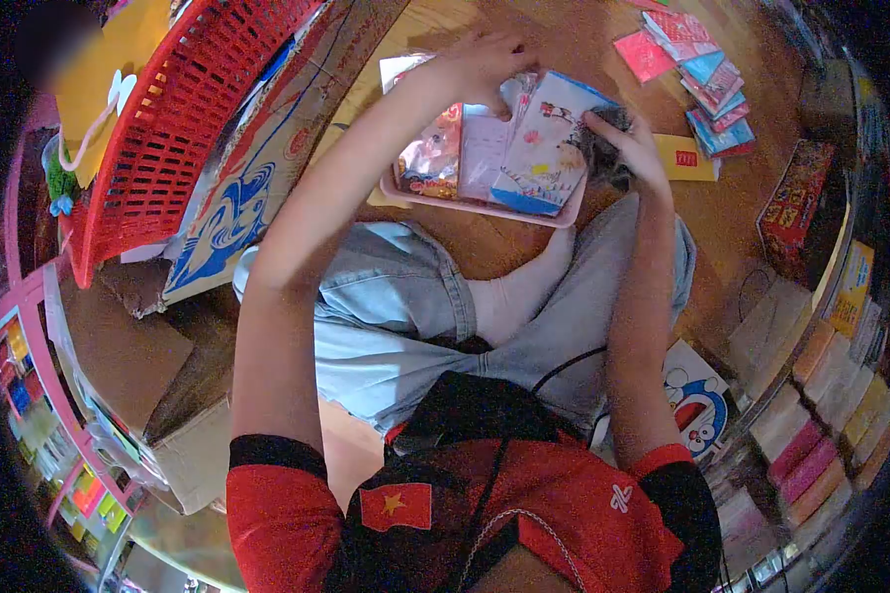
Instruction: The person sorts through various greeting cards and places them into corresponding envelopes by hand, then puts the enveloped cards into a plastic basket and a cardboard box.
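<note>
A pale pink tray (480,209) sits on the floor in front of my crossed legs. Inside it lie a clear packet with red and orange contents (431,148), a pale lilac sheet (483,153) and a white booklet with small coloured drawings (547,148). My left hand (487,71) is over the tray's far side, fingers apart, thumb reaching down by the lilac sheet. At the booklet's right edge, my right hand (631,148) is closed on a dark, crumpled-looking item (603,158), whose kind I cannot make out. One fingertip overlaps the booklet.
To the left stand a red plastic basket (158,128) and a printed cardboard box (267,148). Several small packets (707,84) lie at the far right, near a yellow envelope (690,158). A red patterned box (796,198) and a shelf of goods (811,425) line the right.
</note>
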Demonstrator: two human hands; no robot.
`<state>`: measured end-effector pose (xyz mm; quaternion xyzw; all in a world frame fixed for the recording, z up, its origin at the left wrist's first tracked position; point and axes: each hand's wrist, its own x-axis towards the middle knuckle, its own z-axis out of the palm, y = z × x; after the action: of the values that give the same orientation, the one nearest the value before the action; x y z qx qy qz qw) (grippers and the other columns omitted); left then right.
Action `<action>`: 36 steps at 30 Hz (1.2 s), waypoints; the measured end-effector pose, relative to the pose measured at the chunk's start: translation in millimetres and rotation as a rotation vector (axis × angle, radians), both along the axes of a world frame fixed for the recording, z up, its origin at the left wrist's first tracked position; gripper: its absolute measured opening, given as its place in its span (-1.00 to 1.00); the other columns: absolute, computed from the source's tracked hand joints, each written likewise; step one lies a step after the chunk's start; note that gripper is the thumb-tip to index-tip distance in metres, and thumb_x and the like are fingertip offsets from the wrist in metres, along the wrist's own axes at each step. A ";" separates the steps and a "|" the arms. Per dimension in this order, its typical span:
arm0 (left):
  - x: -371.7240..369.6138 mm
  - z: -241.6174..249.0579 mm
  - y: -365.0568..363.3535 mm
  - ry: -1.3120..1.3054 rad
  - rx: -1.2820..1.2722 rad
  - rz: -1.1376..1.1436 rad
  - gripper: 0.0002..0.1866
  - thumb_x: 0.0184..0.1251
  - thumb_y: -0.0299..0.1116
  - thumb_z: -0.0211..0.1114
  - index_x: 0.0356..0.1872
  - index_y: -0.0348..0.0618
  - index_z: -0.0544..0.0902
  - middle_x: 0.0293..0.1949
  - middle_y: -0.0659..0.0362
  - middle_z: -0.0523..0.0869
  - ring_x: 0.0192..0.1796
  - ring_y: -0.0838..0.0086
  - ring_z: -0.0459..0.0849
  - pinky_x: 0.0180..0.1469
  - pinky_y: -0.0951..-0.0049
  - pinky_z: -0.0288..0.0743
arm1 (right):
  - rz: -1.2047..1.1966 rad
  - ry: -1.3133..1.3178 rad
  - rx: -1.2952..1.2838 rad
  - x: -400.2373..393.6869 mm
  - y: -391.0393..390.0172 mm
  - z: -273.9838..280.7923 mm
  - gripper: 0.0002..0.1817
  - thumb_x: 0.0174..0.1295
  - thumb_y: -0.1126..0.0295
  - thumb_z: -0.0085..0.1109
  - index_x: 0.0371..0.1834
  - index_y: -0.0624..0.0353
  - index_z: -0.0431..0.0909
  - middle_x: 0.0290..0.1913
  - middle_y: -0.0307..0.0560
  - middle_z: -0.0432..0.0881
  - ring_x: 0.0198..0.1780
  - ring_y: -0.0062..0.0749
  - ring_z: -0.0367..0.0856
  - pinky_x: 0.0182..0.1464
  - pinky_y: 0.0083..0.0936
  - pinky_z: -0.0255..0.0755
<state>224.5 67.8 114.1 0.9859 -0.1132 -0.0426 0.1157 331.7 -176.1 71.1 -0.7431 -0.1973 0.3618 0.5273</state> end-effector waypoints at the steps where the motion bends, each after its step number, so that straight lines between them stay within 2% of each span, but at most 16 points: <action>1: -2.9 2.1 -0.8 -0.001 -0.001 0.000 -0.19 -0.28 -0.15 0.47 0.16 -0.03 0.37 0.07 0.03 0.44 0.21 0.11 0.33 0.22 0.14 0.22 | -0.018 -0.047 -0.015 -3.1 5.2 3.7 -0.63 -0.02 0.23 0.35 -0.26 0.28 0.54 -0.37 -0.14 0.64 -0.39 -0.51 0.57 -0.27 -0.52 0.46; 4: -18.6 8.0 -9.7 -0.282 0.198 0.078 -0.26 -0.20 -0.10 0.43 0.10 -0.09 0.39 0.07 0.05 0.45 0.20 0.14 0.34 0.22 0.12 0.19 | 0.076 -0.232 -0.180 -5.2 14.1 21.4 -0.62 0.03 0.20 0.32 -0.27 0.31 0.54 -0.38 -0.18 0.61 -0.36 -0.57 0.54 -0.32 -0.57 0.43; 6: -29.6 19.0 -26.6 -0.426 0.201 0.263 -0.45 -0.05 -0.13 0.35 -0.02 -0.14 0.44 0.03 0.08 0.48 0.11 0.15 0.44 0.09 0.12 0.34 | 0.085 -0.198 -0.166 -2.8 15.1 17.5 -0.59 0.02 0.21 0.33 -0.21 0.34 0.52 -0.36 -0.16 0.61 -0.36 -0.54 0.55 -0.30 -0.56 0.44; 8: -55.0 17.8 -56.4 -0.361 -0.071 0.404 -0.63 0.10 -0.19 0.23 -0.11 -0.16 0.48 -0.12 -0.02 0.56 -0.07 0.12 0.56 -0.10 0.14 0.46 | 0.094 -0.167 -0.153 -0.6 15.2 14.2 -0.55 0.01 0.22 0.34 -0.15 0.36 0.50 -0.35 -0.14 0.61 -0.35 -0.51 0.56 -0.27 -0.55 0.45; 10: -65.6 34.9 -87.9 0.285 -0.225 0.710 -0.73 0.19 -0.23 0.14 -0.18 -0.18 0.48 -0.35 -0.14 0.60 -0.28 0.02 0.62 -0.27 0.11 0.48 | 0.072 -0.175 -0.061 -2.7 15.2 12.4 -0.47 0.01 0.23 0.34 -0.02 0.35 0.44 -0.28 -0.11 0.61 -0.29 -0.48 0.56 -0.19 -0.52 0.46; 13: -86.8 -34.1 -102.4 -0.019 -0.332 0.692 -0.71 0.26 -0.20 0.07 -0.30 -0.27 0.53 -0.45 -0.13 0.63 -0.37 0.06 0.65 -0.30 0.08 0.47 | 0.019 -0.338 0.107 -8.6 15.6 8.0 -0.41 0.02 0.22 0.33 0.06 0.32 0.39 -0.21 -0.09 0.60 -0.24 -0.48 0.56 -0.13 -0.53 0.46; 17: -79.3 -39.0 -105.1 0.068 -0.306 0.730 -0.74 0.27 -0.25 0.05 -0.35 -0.29 0.52 -0.43 -0.14 0.62 -0.32 0.02 0.63 -0.28 0.06 0.47 | -0.063 -0.360 0.069 -10.8 6.6 17.0 -0.44 0.03 0.22 0.33 0.05 0.31 0.40 -0.19 -0.07 0.60 -0.19 -0.49 0.55 -0.09 -0.54 0.44; 19: -80.9 -48.3 -103.3 -0.037 -0.310 0.733 -0.77 0.28 -0.28 0.04 -0.36 -0.27 0.52 -0.42 -0.14 0.62 -0.30 0.02 0.64 -0.30 0.07 0.48 | -0.134 -0.170 0.095 1.2 -1.6 -9.7 -0.32 -0.02 0.16 0.36 0.12 0.26 0.33 -0.12 0.00 0.59 -0.10 -0.36 0.55 0.00 -0.48 0.39; 21: -80.5 -37.9 -109.1 -0.049 -0.279 0.731 -0.80 0.26 -0.31 0.05 -0.39 -0.25 0.51 -0.41 -0.15 0.61 -0.32 0.01 0.63 -0.30 0.05 0.48 | -0.139 -0.312 -0.057 12.2 -14.1 -17.4 -0.32 0.01 0.04 0.30 0.13 0.23 0.37 -0.09 0.06 0.58 0.00 -0.28 0.52 0.08 -0.42 0.35; 23: -82.0 -43.5 -108.2 -0.085 -0.291 0.746 -0.81 0.20 -0.30 0.11 -0.28 -0.21 0.49 -0.42 -0.16 0.61 -0.36 -0.03 0.62 -0.30 0.03 0.48 | 0.061 -0.588 -0.130 2.8 -21.4 -0.6 -0.34 0.05 -0.07 0.19 0.09 0.21 0.43 -0.05 0.13 0.56 0.06 -0.20 0.49 0.13 -0.37 0.31; 24: -82.9 -41.8 -107.9 -0.102 -0.294 0.741 -0.81 0.20 -0.30 0.11 -0.28 -0.21 0.49 -0.42 -0.16 0.61 -0.36 -0.03 0.62 -0.30 0.03 0.48 | 0.053 -0.351 -0.079 -8.4 -24.2 7.4 -0.35 0.06 -0.13 0.14 0.02 0.23 0.49 -0.04 0.15 0.56 0.06 -0.14 0.50 0.13 -0.35 0.30; 26: -88.7 -23.8 -111.7 0.087 -0.416 0.864 -0.65 0.14 -0.29 0.18 -0.05 -0.15 0.44 -0.25 -0.20 0.58 -0.23 0.01 0.61 -0.28 0.08 0.50 | -0.001 -0.341 -0.176 -15.6 -35.4 12.7 -0.38 0.07 -0.09 0.15 0.01 0.23 0.49 -0.04 0.11 0.56 0.05 -0.15 0.50 0.13 -0.36 0.30; 29: -123.5 7.1 -132.3 -0.091 -0.205 0.831 -0.38 0.08 -0.25 0.25 0.22 0.03 0.28 0.08 -0.15 0.43 0.10 0.10 0.48 -0.01 0.10 0.44 | -0.147 -0.394 -0.252 -16.6 -59.3 22.4 -0.52 0.09 0.06 0.22 -0.07 0.23 0.54 -0.09 0.03 0.60 -0.01 -0.25 0.53 0.08 -0.40 0.34; 30: -134.1 6.3 -137.3 -0.095 -0.205 0.816 -0.38 0.08 -0.25 0.25 0.22 0.03 0.28 0.08 -0.15 0.43 0.10 0.10 0.48 -0.01 0.10 0.44 | -0.238 -0.392 -0.197 -11.9 -72.8 24.8 -0.57 0.13 0.14 0.18 -0.06 0.26 0.54 -0.18 -0.05 0.61 -0.14 -0.38 0.54 -0.04 -0.48 0.37; 32: -150.7 -8.7 -141.3 -0.175 -0.007 0.505 -0.34 0.15 -0.31 0.13 0.34 0.16 0.16 0.35 0.05 0.13 0.29 0.17 0.27 0.21 -0.01 0.20 | -0.339 -0.387 -0.146 -0.3 -101.1 29.0 -0.62 0.18 0.22 0.15 -0.05 0.28 0.53 -0.28 -0.14 0.61 -0.27 -0.52 0.55 -0.17 -0.56 0.41; 36: -151.9 -53.4 -138.6 -0.057 0.076 0.483 -0.34 0.16 -0.48 0.02 0.33 0.30 0.19 0.38 0.25 0.11 0.40 0.32 0.09 0.36 0.01 -0.12 | -0.525 -0.386 -0.169 52.3 -181.3 4.6 -0.64 0.12 0.19 0.21 -0.15 0.24 0.59 -0.21 -0.02 0.64 -0.15 -0.40 0.56 -0.05 -0.50 0.39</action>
<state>72.5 -70.8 60.7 0.9888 0.1242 0.0098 0.0822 384.1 -357.4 75.7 -0.8643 -0.0647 0.0811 0.4921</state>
